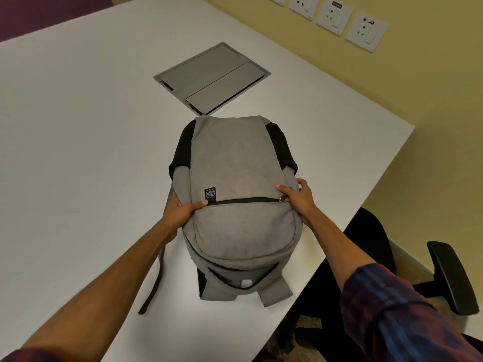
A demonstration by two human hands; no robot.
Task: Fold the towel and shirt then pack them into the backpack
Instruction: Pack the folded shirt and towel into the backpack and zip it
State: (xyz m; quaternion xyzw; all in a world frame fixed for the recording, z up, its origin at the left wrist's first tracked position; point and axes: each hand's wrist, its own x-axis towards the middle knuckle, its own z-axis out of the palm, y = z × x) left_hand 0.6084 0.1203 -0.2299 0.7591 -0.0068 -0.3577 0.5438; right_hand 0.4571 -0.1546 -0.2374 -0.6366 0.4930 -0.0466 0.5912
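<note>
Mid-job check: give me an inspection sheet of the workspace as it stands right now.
Surface: white table with a closed grey hatch.
Job's things: grey backpack lying on the table, front pocket zipper closed; towel and shirt not seen.
Clutter: nothing seen.
Grippers: left hand and right hand grip the backpack's sides.
Cables: nothing seen.
Surroundings: wall sockets, black office chair.

Both hands, left hand point(180, 212) and right hand point(298, 198), grip the grey backpack point(235, 165) on the table point(78, 126)
</note>
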